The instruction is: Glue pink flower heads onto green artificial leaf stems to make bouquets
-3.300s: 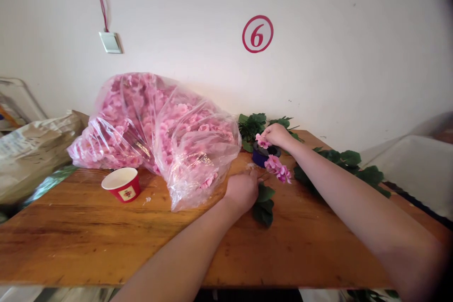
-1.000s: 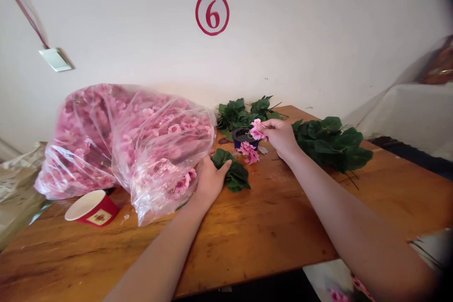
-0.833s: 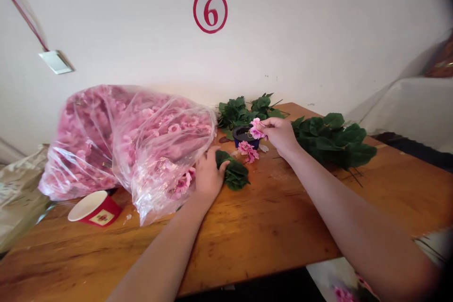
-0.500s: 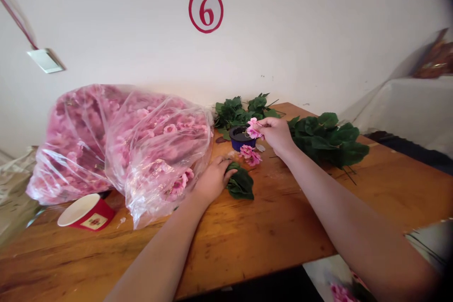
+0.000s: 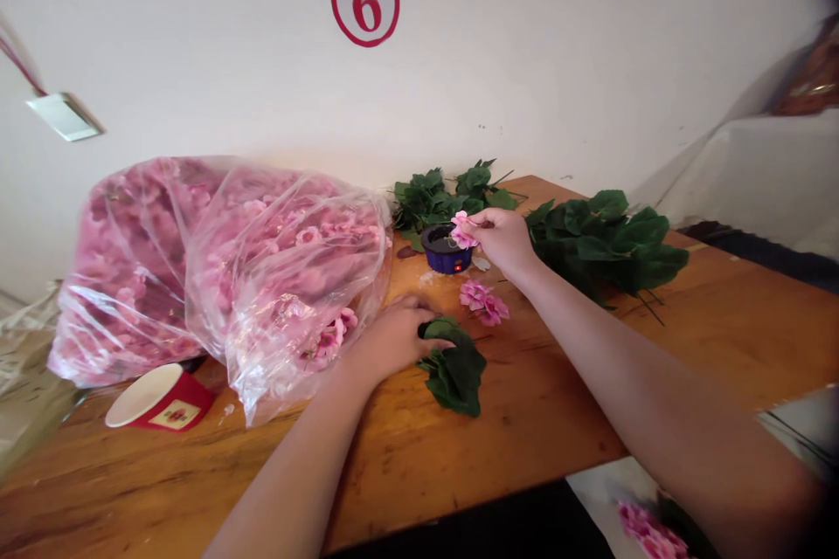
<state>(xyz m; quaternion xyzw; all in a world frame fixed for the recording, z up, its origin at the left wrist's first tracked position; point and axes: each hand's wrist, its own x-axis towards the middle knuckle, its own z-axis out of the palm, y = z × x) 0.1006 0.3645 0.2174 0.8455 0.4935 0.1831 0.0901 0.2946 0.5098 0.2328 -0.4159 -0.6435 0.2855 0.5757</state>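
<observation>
My left hand [image 5: 399, 336] is closed around a green artificial leaf sprig [image 5: 457, 371], low over the wooden table. Just beyond the leaves lies a pink flower cluster [image 5: 483, 302]; whether a stem joins it to the sprig I cannot tell. Between thumb and fingers, my right hand [image 5: 502, 238] pinches a pink artificial flower [image 5: 462, 231]. That flower is at the right rim of a small round blue pot [image 5: 447, 260] with a dark inside and a lit red light on its front. Whether it touches the pot is unclear.
A large clear plastic bag of pink flowers [image 5: 262, 253] fills the left side. In front of it a red-and-white paper cup [image 5: 161, 399] is tipped over. Leaf bunches lie behind the pot [image 5: 433, 201] and at the right [image 5: 609, 244]. More pink flowers [image 5: 648, 533] are below the table's near edge.
My left hand has drawn the leaf sprig nearer to me, and the pink cluster has shifted away from the pot. My right hand with its flower stays by the pot's rim.
</observation>
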